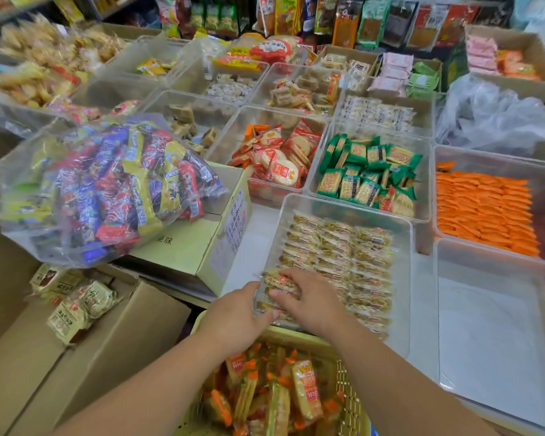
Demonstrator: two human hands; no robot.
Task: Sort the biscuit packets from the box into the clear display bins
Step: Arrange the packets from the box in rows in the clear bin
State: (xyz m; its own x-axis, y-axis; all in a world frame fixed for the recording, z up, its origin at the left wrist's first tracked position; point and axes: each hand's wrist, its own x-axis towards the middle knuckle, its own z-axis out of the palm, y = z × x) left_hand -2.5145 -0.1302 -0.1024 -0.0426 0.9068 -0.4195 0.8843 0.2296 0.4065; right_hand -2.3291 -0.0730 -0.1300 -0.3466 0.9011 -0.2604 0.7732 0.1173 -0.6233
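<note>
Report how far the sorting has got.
Done: the nearest clear bin is almost filled with rows of golden packets. In hand: the right hand holds one packet at its near-left corner, left hand alongside. Left: the yellow basket of biscuit packets; the empty bin at right.

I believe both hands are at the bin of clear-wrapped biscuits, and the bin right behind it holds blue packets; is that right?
Not quite: the head view shows green packets, not blue, in the bin behind. The rest stands.
</note>
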